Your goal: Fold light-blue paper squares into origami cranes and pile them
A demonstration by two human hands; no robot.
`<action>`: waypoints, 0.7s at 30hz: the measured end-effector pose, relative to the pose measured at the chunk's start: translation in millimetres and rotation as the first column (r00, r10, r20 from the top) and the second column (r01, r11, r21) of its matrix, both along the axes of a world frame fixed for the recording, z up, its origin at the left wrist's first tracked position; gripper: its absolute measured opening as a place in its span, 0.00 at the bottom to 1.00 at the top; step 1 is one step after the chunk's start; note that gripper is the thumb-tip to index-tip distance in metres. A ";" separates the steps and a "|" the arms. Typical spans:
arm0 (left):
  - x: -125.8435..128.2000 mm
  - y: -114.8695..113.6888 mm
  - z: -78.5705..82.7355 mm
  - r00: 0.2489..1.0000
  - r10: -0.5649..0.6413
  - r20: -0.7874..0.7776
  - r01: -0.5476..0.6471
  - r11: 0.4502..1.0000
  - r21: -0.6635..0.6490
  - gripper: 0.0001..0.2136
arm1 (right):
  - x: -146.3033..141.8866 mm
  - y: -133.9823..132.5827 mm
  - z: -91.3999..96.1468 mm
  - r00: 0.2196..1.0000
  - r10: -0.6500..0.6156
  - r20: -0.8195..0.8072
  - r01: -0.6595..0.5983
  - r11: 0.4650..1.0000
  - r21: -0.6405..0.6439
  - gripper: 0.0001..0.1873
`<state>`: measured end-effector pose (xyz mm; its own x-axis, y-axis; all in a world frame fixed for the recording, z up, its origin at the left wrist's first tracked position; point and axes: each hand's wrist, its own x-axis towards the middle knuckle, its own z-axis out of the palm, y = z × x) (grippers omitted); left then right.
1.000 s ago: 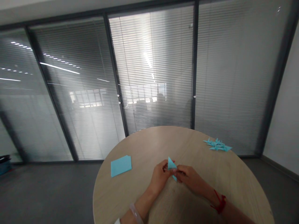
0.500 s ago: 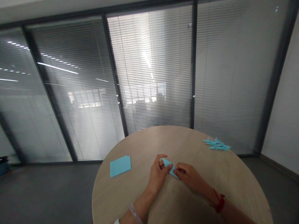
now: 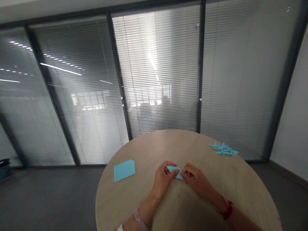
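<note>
A small folded piece of blue paper [image 3: 178, 175] is held between my two hands, just above or on the table. My left hand [image 3: 164, 175] grips its left side, thumb on top and index finger curved round the far edge. Thumb and fingers of my right hand [image 3: 193, 176] pinch the paper's right corner. Fingers cover parts of the paper, so its full outline is hidden. A clear bangle is on my left wrist and a red cord on my right.
The round wooden table [image 3: 168, 144] carries a stack of blue paper sheets [image 3: 124, 170] on the left. At the right far edge lies a heap of pointed folded blue paper pieces [image 3: 224, 149]. Glass panels with blinds [image 3: 158, 73] stand behind the table.
The paper's right corner has been lifted and bent away from me, so less of its pointed lower end shows. My right hand has shifted slightly; the left keeps its hold.
</note>
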<state>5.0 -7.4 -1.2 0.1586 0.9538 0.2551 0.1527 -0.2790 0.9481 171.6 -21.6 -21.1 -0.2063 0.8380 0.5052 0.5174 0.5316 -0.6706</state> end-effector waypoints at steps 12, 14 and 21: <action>1.0 -0.6 -3.1 0.999 -0.007 0.052 0.006 1.000 0.017 0.20 | 2.2 -1.3 2.2 0.998 0.019 0.054 -0.019 1.000 -0.002 0.12; 1.0 -1.1 -3.3 0.999 -0.017 0.043 0.016 0.999 0.029 0.20 | 1.8 -2.0 2.6 0.997 0.021 0.073 -0.021 1.000 -0.002 0.13; 2.4 -5.1 0.6 0.996 -0.060 0.069 0.059 0.998 0.022 0.17 | 1.0 -5.7 6.2 0.992 0.039 0.117 -0.039 0.999 -0.007 0.14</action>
